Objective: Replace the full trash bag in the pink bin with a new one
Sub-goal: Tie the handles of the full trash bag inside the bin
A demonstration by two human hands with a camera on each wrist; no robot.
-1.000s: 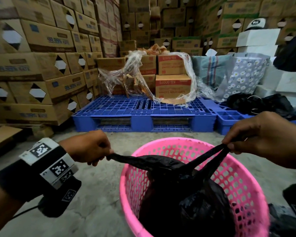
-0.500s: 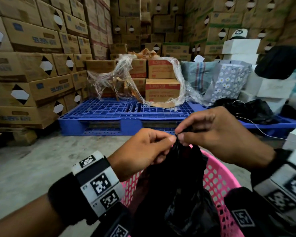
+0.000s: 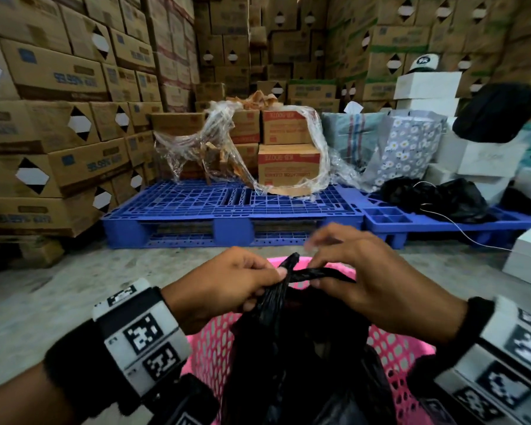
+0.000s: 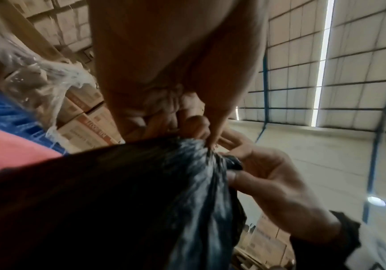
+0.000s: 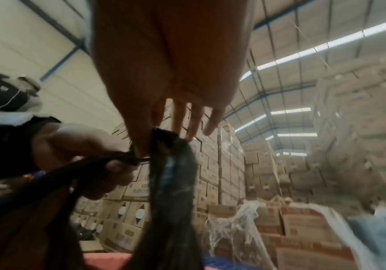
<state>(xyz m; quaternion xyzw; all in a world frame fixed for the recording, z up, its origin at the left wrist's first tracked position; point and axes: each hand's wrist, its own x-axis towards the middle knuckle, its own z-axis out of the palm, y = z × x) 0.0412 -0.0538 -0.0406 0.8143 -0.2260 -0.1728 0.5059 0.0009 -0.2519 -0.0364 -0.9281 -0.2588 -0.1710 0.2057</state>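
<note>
Head view. A pink bin with perforated walls stands on a concrete floor, lined with a full black trash bag. Both hands meet above the bin. The left hand grips a gathered strand of the bag's top; the right hand pinches a second strand crossing it. Behind lie 2 blue pallets, the left one carrying cartons in loose clear wrap.

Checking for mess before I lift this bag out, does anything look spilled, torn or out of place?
Nothing spilled shows. The one untidy spot is the torn clear wrap hanging loose off the boxes on the blue pallet beyond the pink bin.
</note>
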